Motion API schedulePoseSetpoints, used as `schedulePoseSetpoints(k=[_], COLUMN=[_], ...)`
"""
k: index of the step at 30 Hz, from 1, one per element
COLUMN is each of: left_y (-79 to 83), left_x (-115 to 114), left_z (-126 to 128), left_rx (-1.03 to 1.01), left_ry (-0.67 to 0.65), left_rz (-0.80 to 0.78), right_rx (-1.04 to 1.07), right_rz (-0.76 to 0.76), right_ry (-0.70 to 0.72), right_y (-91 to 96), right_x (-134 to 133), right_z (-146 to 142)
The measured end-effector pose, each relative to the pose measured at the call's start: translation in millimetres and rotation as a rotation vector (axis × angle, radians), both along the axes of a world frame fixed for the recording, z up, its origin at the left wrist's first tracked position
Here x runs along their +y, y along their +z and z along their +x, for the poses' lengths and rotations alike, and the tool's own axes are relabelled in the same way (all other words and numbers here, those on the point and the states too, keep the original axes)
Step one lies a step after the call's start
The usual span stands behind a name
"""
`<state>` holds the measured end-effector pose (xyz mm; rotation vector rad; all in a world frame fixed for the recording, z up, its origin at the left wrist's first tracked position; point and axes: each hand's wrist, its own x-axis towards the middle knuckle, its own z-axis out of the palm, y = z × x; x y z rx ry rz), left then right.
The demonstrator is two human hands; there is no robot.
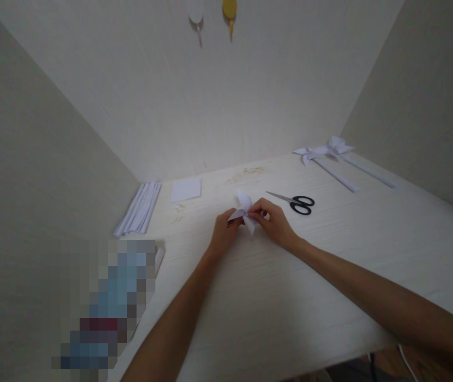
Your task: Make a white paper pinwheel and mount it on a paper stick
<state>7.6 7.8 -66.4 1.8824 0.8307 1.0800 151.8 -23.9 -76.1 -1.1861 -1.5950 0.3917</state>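
Note:
Above the middle of the white table, a white paper pinwheel is held between both hands. My left hand is closed on its left side, with the fingers partly hidden behind the paper. On the right, my right hand pinches the pinwheel near its centre with thumb and fingertips. Just beyond the right hand lie scissors with black handles, their blades pointing to the left.
Two paper pinwheels on sticks lie at the back right. Rolled white paper sticks are bundled at the left, beside a square paper sheet. A pixelated object sits at the left edge. Walls enclose the table.

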Motion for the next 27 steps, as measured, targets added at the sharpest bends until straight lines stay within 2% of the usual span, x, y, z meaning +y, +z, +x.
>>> schedulePoseSetpoints(k=[11,19,27], left_y=[-4.7,3.2,-3.7], left_x=[1.7,-2.1,1.3], left_z=[0.5,3.0,2.4], left_rx=[-0.01,-0.07,-0.072], left_ry=[0.043,0.047,0.018], left_rz=[-0.111,-0.175,-0.177], right_rx=[0.021,0.044,-0.005], right_rz=[0.036,0.129,0.083], right_ry=[-0.017,-0.019,0.017], right_y=[0.6,1.8,2.7], right_x=[-0.5,-1.8,-1.7], right_z=[1.1,1.8,0.3])
